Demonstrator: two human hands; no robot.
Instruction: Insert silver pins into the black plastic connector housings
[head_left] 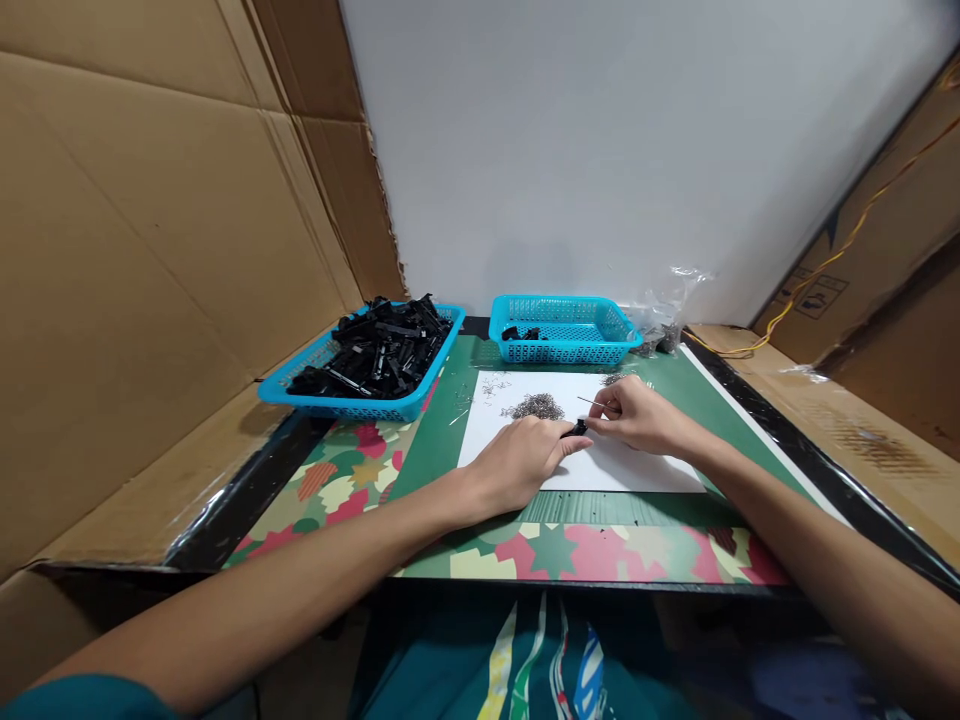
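Observation:
Over a white sheet [637, 468], my left hand [519, 458] is closed around a small black plastic part [577, 428]. My right hand [634, 415] meets it from the right, fingertips pinched beside the part. A thin metal rod [592, 402] sticks out leftward from between the right fingers. Whether those fingertips also hold a tiny piece against the part, I cannot tell. Just beyond my left hand lies a heap of small metal springs or clips [538, 405]. A smaller pile [613, 379] sits behind my right hand, partly hidden by it.
A blue basket [409, 408] heaped with black plastic parts [382, 345] stands at the left. Another blue basket [566, 352], with a few black parts inside, is at the back. Clear plastic bags [664, 325] lean beside it. Cardboard walls [150, 220] flank the table.

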